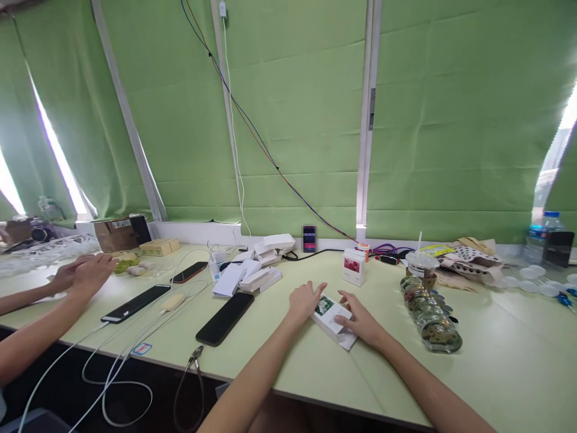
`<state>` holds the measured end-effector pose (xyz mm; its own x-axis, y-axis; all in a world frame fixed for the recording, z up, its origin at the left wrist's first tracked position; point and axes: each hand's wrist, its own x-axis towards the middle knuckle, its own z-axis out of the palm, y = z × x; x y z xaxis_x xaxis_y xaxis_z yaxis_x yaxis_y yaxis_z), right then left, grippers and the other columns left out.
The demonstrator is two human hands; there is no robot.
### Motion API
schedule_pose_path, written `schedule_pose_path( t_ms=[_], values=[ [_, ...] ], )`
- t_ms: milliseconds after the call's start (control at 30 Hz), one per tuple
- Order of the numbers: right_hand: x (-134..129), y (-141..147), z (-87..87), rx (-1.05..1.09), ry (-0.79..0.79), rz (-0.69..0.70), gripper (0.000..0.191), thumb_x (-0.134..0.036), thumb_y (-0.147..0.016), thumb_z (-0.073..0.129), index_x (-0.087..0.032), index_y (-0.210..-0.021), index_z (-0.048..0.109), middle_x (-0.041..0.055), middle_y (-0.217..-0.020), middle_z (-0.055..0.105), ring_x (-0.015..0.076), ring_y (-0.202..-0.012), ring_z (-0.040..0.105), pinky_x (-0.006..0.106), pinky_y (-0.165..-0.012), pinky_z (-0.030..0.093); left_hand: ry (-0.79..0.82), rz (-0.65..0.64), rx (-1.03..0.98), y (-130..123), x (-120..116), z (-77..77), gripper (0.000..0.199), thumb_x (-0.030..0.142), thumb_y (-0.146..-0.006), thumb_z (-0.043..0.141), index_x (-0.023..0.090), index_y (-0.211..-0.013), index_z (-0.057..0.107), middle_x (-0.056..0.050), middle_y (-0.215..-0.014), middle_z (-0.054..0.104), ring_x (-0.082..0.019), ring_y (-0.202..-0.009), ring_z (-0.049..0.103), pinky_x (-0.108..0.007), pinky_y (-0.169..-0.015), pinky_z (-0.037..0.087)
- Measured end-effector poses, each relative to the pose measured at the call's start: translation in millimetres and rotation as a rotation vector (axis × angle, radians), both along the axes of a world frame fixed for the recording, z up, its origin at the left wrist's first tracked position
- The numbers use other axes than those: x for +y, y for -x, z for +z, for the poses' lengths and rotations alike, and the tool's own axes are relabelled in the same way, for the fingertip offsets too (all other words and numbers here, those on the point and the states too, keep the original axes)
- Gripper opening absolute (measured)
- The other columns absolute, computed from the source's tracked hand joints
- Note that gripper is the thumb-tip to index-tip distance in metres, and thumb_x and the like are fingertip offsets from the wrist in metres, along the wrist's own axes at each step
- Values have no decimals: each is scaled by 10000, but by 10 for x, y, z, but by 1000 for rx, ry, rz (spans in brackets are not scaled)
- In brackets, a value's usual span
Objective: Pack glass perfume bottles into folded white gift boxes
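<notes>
A white box (330,314) with a green and white flower picture lies on the table between my hands, its near-end flap out. My left hand (306,299) rests against the box's left side, its fingers partly spread. On the right side, my right hand (359,319) has its thumb on the box near the flap end and its index finger beyond the far edge. Whether either hand grips the box is hard to tell. Behind them stands an upright white box (354,267) with a red picture.
Black phone (224,319) and opened white cartons (246,273) lie left. Wrapped green discs (430,316) and a lidded cup (422,263) are right. Another person's hands (88,273) are at far left, near a cabled phone (136,303). The table edge (315,398) runs in front.
</notes>
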<state>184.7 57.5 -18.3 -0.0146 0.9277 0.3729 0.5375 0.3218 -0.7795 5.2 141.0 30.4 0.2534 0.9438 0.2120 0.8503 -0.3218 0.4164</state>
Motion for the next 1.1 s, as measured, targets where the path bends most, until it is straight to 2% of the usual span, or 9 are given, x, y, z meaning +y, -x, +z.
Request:
schedule_pose_path(
  t_ms=[133,233,333,467,567,667,833,967,1100],
  values=[
    [-18,-127,-24,55,15,-40,503,-432,-821,499,-176,-1252,475,56,-985,602,208,-883,600,340,-800,476,59,-125,-91,162,63,4,761,699,-855,125,163,-874,666,-132,-844,691,-289,-823,651,-380,-737,471],
    [-63,-223,-26,103,16,-58,411,-417,-873,384,-201,-1197,516,46,-944,640,208,-884,617,355,-817,481,111,-263,-177,245,118,-13,795,650,-883,39,152,-962,654,-89,-844,688,-204,-667,640,-311,-625,489],
    [-114,-270,-24,134,19,-34,426,-365,-823,462,-198,-1210,520,57,-1009,669,208,-913,637,353,-826,497,103,-394,-246,261,112,-7,680,599,-913,123,166,-1095,615,-95,-1045,659,-201,-852,634,-305,-737,497],
    [-138,-283,-17,127,21,-14,396,-312,-756,546,-181,-1125,601,85,-1056,692,226,-919,646,381,-846,498,74,-595,-264,237,19,31,509,566,-864,412,227,-1213,562,-78,-1268,558,-238,-1199,474,-349,-1004,375],
    [-132,-281,-11,122,14,-2,348,-293,-761,515,-176,-1066,636,94,-1078,697,227,-948,645,386,-864,496,23,-761,-164,199,-87,33,747,571,-639,709,240,-1278,508,-84,-1333,508,-298,-1305,346,-406,-1088,263],
    [-131,-266,-8,125,2,9,398,-224,-726,492,-180,-1099,624,87,-1114,689,215,-990,639,371,-876,496,-150,-865,26,146,-194,7,877,562,-610,738,232,-1355,411,-114,-1298,528,-332,-1267,389,-467,-1101,194],
    [-138,-263,41,137,-47,-28,328,-252,-745,496,-210,-1032,647,58,-1027,717,221,-942,650,377,-864,493,-308,-831,136,78,-292,-25,916,552,-663,684,213,-1419,293,-124,-1226,552,-313,-1131,505,-434,-1033,313],
    [-123,-352,94,192,-100,-159,259,-335,-795,445,-196,-886,644,68,-915,715,238,-879,644,387,-822,496,-396,-719,67,46,-270,-15,962,607,-644,690,201,-1415,282,-155,-1324,457,-338,-1281,360,-508,-1109,172],
    [-126,-408,99,251,-126,-267,291,-384,-784,463,-170,-924,601,73,-827,692,232,-752,648,361,-686,525,-285,-512,-127,22,-238,-31,675,464,-793,619,204,-1357,356,-147,-1393,391,-314,-1314,326,-501,-1092,223]
  ],
)
